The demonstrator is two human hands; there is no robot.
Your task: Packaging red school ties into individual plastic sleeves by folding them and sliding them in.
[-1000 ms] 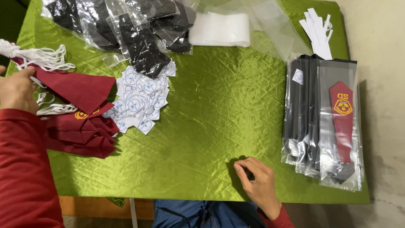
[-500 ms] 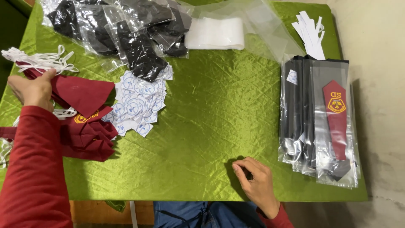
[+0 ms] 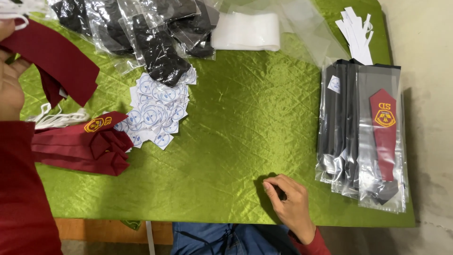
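Left hand (image 3: 10,78) at 9 o'clock grips a maroon cloth tie (image 3: 54,59), lifted off the green worktop (image 3: 236,123) | right hand (image 3: 289,200) at 6 o'clock, fingers curled, empty, resting | tie likely light, limp, best held near an end.

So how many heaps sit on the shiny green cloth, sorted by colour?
Maroon fabric tie heap: 1, another tie in left hand
White heaps: 4, round paper labels, folded stack, strips, cords
Black heaps: 2, loose plastic bags, stacked clear sleeves
Total: 7
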